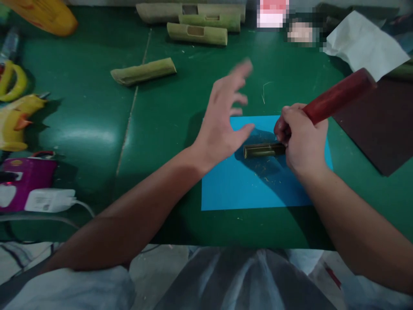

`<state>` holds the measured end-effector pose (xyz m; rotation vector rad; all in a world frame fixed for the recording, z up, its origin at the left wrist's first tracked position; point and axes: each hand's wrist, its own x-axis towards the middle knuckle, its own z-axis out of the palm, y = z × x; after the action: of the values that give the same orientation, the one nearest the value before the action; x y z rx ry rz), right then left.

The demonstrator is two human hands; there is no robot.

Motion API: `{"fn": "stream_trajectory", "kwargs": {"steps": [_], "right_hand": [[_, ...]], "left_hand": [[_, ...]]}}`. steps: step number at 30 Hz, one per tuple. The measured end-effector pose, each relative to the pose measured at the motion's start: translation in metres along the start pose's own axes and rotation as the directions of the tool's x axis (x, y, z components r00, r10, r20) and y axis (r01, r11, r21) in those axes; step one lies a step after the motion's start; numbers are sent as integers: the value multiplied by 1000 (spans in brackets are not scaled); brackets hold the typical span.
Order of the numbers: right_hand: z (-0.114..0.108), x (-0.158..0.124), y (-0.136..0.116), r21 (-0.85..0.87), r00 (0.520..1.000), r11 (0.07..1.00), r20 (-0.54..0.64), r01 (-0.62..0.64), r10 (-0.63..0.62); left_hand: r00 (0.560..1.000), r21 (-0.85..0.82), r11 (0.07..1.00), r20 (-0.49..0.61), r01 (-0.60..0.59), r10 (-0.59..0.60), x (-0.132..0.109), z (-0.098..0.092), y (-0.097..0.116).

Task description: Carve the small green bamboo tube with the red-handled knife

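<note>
My right hand (pixel 305 137) is closed around a tool with a thick dark-red handle (pixel 342 97); its working end is hidden by the fingers. Just under that hand lies a short bamboo piece (pixel 263 150), its right end covered by my fingers. The bamboo rests on a blue sheet (pixel 232 189), with small shavings scattered beside it. My left hand (pixel 224 112) hovers over the sheet's upper left corner, fingers spread and slightly blurred, holding nothing.
A loose bamboo tube (pixel 145 72) lies farther left, and notched bamboo tubes (pixel 206 34) line the back. White paper (pixel 364 43) and a dark board (pixel 380 125) are at right. A yellow glue gun (pixel 19 122), a purple power block (pixel 30 181) and a white charger (pixel 50 200) sit left.
</note>
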<state>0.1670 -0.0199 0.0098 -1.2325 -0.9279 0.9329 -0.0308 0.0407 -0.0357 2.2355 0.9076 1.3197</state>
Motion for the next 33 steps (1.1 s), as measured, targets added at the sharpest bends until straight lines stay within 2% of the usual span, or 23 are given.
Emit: {"fn": "stream_trajectory", "kwargs": {"steps": [3,8,13,17,19,22,24,27,31,33], "right_hand": [[0,-1,0,10,1000,1000,-9,2,-2],[0,-1,1,27,1000,1000,14,3,-4],[-1,0,2,18,1000,1000,1,-12,12],[-1,-1,1,7,999,999,10,-35,35],[-1,-1,1,1,999,1000,20,-29,29],[-1,-1,3,-7,1000,1000,20,-14,14],[-1,-1,3,-2,1000,1000,13,-14,14],[0,-2,2,2,1000,1000,23,-18,18],[1,-3,-2,-30,1000,999,13,-28,29],[1,-3,-3,-32,1000,999,9,-30,30]], "left_hand": [[997,123,991,65,-54,46,-2,-2,1],[997,67,996,58,53,-57,-5,-1,3],[993,169,981,80,-100,87,-4,1,-1],[997,105,991,18,79,-81,-4,-3,3],[999,145,989,21,42,-45,-4,-3,4],[994,260,962,96,-78,55,-6,-2,2],[992,222,973,116,-64,39,-8,-1,0],[994,128,989,70,75,-84,-8,-1,3],[995,208,978,98,-19,-2,-5,-5,10],[998,153,988,56,-8,0,-4,-6,10]]}}
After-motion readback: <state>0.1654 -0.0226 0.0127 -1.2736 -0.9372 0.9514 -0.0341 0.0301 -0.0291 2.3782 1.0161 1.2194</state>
